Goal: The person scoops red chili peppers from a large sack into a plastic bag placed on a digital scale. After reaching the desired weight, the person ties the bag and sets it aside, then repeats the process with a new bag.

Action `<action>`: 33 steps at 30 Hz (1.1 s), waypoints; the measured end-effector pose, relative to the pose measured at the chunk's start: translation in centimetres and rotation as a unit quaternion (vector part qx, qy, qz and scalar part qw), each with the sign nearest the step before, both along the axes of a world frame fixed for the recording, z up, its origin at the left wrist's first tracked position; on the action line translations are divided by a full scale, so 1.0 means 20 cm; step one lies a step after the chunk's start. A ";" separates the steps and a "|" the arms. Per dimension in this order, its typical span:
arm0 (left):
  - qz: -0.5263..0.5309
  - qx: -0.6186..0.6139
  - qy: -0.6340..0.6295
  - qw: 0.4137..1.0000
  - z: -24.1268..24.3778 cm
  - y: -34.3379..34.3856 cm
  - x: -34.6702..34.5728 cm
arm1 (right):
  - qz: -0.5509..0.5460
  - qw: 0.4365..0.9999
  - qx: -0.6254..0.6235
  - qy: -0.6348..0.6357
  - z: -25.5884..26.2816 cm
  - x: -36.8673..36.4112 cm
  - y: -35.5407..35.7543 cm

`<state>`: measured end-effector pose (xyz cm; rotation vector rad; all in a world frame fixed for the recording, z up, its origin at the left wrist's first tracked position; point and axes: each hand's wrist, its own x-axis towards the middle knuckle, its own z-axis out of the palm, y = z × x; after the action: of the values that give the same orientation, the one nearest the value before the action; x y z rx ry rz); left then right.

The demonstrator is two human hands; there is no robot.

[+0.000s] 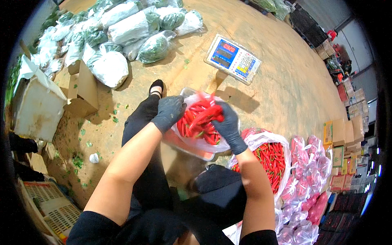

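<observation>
Both hands wear dark gloves. An open clear plastic bag [222,147] of red chili peppers [186,124] rests on the platform of a digital scale. My left hand [169,111] is at the bag's left rim, fingers curled by the plastic; whether it grips the rim is unclear. My right hand [226,118] holds several red chili peppers [203,118], partly blurred, over the bag. The scale's display and keypad panel [232,59] stands beyond on a post, its red digits lit. To the right, a large open plastic bag [283,144] is full of red chili peppers [271,160].
Tied clear bags [314,171] of reddish produce lie at the right, near stacked cardboard boxes [338,133]. Bagged leafy greens [156,47] are piled at the upper left. A cardboard box [81,88], a foam box [39,107] and a plastic crate [52,202] stand at the left.
</observation>
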<state>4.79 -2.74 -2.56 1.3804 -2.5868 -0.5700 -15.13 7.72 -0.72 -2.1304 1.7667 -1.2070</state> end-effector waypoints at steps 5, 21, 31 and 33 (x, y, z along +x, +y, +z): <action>0.058 -0.028 0.167 0.984 0.03 -0.02 -0.02 | 0.068 0.984 0.143 0.085 -0.27 0.01 -0.04; -0.026 0.093 0.213 0.972 0.07 -0.01 -0.01 | -0.061 0.962 0.263 -0.041 -0.30 -0.43 -0.13; 0.030 0.156 0.310 0.937 0.20 0.00 0.07 | -0.156 0.938 0.227 -0.209 -0.03 -0.46 0.22; 0.049 0.165 0.320 0.932 0.21 0.00 0.07 | -0.154 0.946 0.227 -0.175 -0.09 -0.46 0.21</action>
<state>6.20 -2.70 1.71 1.1351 -1.9449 -1.2418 -24.43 12.02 -2.49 -1.3346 2.0068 -1.0244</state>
